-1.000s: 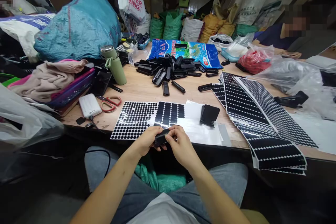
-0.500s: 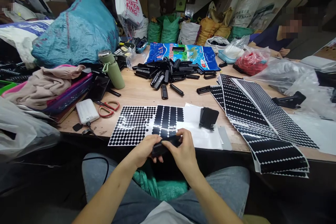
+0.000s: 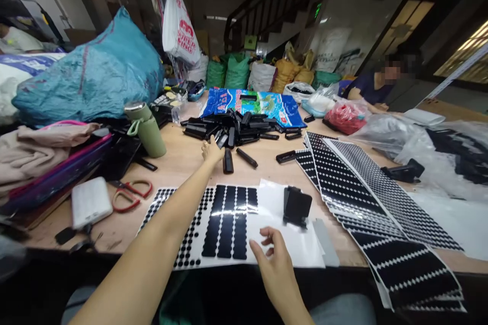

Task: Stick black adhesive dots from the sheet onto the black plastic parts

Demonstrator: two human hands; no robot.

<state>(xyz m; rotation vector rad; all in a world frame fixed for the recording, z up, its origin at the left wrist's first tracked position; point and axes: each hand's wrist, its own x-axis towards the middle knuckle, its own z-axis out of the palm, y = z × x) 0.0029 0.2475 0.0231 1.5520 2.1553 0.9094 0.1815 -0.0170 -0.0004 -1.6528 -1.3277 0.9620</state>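
Black plastic pieces (image 3: 232, 127) lie heaped mid-table, in front of a blue bag (image 3: 259, 101). My left hand (image 3: 212, 151) stretches to the heap's near edge, just beside one loose piece (image 3: 227, 161); I cannot tell whether it grips anything. My right hand (image 3: 275, 259) hovers empty, fingers loosely curled, over the sticker sheet (image 3: 229, 223).

Single head view, looking forward-down over table (image 3: 183, 157), near front edge.
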